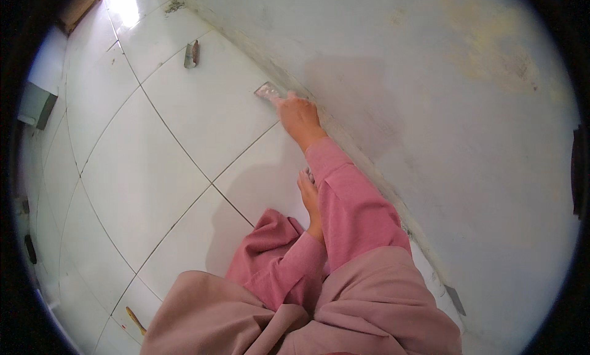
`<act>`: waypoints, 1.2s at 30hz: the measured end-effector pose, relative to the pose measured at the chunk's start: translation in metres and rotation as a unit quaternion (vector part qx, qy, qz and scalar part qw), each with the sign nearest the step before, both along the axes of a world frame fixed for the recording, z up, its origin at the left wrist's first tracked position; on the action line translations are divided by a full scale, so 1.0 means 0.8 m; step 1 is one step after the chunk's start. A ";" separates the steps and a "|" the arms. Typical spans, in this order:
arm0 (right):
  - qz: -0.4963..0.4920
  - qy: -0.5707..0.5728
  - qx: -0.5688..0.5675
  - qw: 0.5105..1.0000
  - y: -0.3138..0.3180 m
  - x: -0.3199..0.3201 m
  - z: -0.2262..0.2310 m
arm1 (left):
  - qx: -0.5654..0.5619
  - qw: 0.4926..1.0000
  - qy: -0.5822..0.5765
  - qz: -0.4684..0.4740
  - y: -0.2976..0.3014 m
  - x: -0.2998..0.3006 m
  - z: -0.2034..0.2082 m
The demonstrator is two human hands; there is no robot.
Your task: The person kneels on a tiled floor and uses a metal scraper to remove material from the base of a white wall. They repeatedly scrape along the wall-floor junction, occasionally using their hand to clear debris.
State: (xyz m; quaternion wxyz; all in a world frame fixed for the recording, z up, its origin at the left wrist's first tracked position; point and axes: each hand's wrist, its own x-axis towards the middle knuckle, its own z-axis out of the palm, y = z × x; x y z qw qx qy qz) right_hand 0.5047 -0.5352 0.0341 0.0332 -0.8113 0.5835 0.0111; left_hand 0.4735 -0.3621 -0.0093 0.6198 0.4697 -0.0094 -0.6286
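my right hand (299, 117) grips a flat scraper (268, 91) where floor (184, 146) meets wall (430, 109), my left hand (309, 195) rests flat; pressed too steeply, i think the blade could slip and gouge the tile.

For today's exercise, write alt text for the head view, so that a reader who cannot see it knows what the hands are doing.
A person in pink sleeves reaches the right hand to a small flat metal blade on the white tiled floor, where it meets a pale wall. The left hand rests flat on the tiles nearer the body. Another small tool lies farther off.
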 end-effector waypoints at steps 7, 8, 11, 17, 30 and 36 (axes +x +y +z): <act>-0.033 -0.033 0.110 0.993 0.079 -0.116 0.031 | 0.080 0.995 0.034 0.053 -0.008 -0.005 0.046; -0.021 -0.054 0.104 0.993 0.102 -0.139 0.046 | 0.086 0.994 0.041 0.052 -0.007 -0.005 0.050; -0.016 -0.015 0.137 0.990 0.145 -0.184 0.091 | 0.084 0.994 0.036 0.054 -0.002 -0.005 0.055; 0.008 -0.142 0.064 0.988 0.099 -0.114 0.084 | 0.078 0.994 -0.017 0.073 0.001 -0.003 0.053; 0.029 -0.065 0.146 0.987 0.133 -0.171 0.086 | 0.091 0.990 -0.048 0.095 -0.007 -0.003 0.048; 0.022 -0.127 0.091 0.987 0.128 -0.148 0.092 | 0.074 0.987 -0.084 0.114 -0.005 0.008 0.061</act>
